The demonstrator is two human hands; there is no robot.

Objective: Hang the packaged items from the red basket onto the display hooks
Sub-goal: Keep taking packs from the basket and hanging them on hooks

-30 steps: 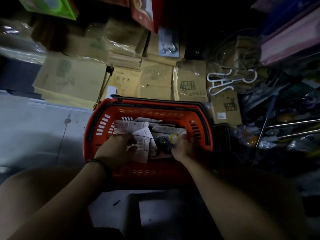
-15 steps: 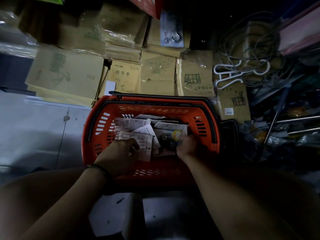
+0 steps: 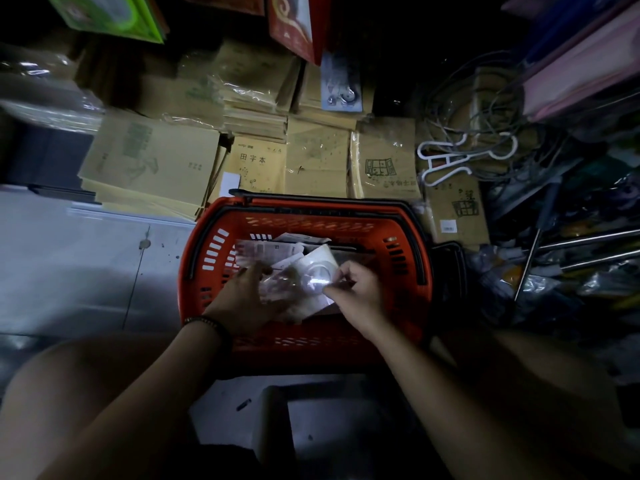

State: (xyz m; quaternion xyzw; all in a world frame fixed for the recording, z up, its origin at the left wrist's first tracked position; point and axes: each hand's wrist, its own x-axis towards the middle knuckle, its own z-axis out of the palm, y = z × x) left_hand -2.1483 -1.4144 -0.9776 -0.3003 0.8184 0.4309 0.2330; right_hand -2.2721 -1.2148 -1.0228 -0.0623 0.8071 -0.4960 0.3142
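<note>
The red basket (image 3: 211, 251) sits on the floor at the centre of the view. Inside it, a packaged item (image 3: 313, 277) with a clear domed blister on a white card lies tilted on top of the other packaged items (image 3: 266, 251), which fill the basket toward 11 o'clock. The right hand (image 3: 358, 297), at 4 o'clock of the blister, pinches the card's edge between thumb and curled fingers. The left hand (image 3: 244, 299), a beaded bracelet (image 3: 207, 322) at its wrist, lies at 8 o'clock over the card's other side, fingers bent down among the packs. I cannot tell whether it grips one. Brown notebooks (image 3: 259, 164) are stacked at 12 o'clock beyond the basket, and a white hanger (image 3: 446, 161) lies at 2 o'clock.
</note>
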